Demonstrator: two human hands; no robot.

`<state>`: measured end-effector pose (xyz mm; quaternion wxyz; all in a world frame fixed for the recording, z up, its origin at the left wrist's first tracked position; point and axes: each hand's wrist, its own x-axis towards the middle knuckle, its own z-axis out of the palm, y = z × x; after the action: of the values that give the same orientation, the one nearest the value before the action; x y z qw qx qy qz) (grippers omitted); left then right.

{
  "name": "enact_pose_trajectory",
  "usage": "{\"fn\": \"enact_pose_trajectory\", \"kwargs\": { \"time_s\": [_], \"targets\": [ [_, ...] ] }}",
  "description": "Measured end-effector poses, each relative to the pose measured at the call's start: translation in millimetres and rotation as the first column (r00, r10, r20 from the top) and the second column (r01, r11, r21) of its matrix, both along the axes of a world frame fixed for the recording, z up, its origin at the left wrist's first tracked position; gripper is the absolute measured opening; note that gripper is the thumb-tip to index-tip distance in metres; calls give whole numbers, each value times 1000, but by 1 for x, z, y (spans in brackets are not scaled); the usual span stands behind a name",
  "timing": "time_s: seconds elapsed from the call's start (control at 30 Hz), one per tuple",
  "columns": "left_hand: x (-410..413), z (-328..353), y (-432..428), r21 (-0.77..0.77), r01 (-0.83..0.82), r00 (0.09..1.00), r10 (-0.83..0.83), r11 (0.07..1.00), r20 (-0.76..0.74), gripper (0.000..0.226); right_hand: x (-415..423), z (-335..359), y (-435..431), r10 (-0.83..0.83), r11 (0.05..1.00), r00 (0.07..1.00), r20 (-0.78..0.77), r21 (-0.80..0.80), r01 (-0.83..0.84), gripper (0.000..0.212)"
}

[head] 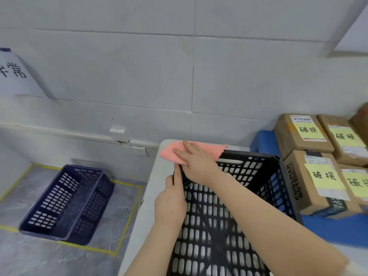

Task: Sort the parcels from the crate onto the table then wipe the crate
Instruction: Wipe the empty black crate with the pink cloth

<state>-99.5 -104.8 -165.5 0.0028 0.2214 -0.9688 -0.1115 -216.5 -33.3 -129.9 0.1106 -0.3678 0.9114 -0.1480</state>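
Black crate (209, 236) sits on the white table (159, 170) at 6 o'clock. Left hand (171, 202) has its fingers curled round the crate's left rim. Right hand (196, 160) lies flat, fingers stretched, on a pink cloth (171, 152) at the far-left corner. Labelled parcels (310, 176) stacked at 3 o'clock.

Bare left hand (171, 202); left forearm (147, 246) bare all way to bottom edge. Bare right hand (197, 164); right forearm (268, 212) bare likewise. Pale strip (351, 264) at right arm's lower end, by frame corner: perhaps sleeve hem, too blurred to tell.
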Motion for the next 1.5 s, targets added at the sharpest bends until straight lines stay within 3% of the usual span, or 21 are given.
{"fn": "enact_pose_trajectory", "kwargs": {
  "time_s": [0.17,0.33,0.47,0.6,0.7,0.8,0.9,1.0,1.07,1.13,1.2,1.23,1.33,1.5],
  "targets": [
    [0,-1,-1,12,-32,998,31,999,46,90,-13,5,-11,26,981,978,-209,193,15,71],
    [0,6,2,21,-54,995,52,998,83,88,-15,-4,5,-58,984,958,-282,145,102,75],
    [-1,8,3,43,-50,995,47,998,83,85,-19,-5,60,-120,969,913,-391,154,193,65],
    [-1,9,5,75,-52,997,47,996,66,83,-26,4,136,-194,886,866,-461,298,356,71],
    [1,13,5,91,-45,997,39,995,64,86,-26,16,172,-218,859,848,-484,318,402,60],
    [2,12,6,67,-37,998,33,997,62,86,-32,21,175,-314,851,877,-363,303,430,54],
    [1,6,4,77,-33,999,31,996,30,84,-39,26,179,-537,824,833,-133,132,552,46],
    [2,8,-2,332,5,996,25,943,-84,76,-31,42,195,-716,682,693,79,-130,719,35],
    [12,11,-8,463,14,990,55,886,-133,72,-22,51,204,-731,600,654,194,-273,752,43],
    [37,14,-9,449,15,996,25,893,-83,79,-26,50,208,-709,653,703,55,-326,684,48],
    [73,12,-1,416,49,998,-34,908,-44,84,-34,36,211,-562,827,809,-172,-122,548,52],
    [90,10,4,420,59,998,-46,906,-41,85,-35,26,212,-482,868,854,-196,24,496,53],
    [114,8,15,382,-3,998,25,924,-51,81,-20,17,218,-388,900,918,-80,184,396,72],
    [108,12,19,349,-61,997,77,935,-32,80,17,20,234,-342,912,939,-26,231,339,79]
  ]
}}
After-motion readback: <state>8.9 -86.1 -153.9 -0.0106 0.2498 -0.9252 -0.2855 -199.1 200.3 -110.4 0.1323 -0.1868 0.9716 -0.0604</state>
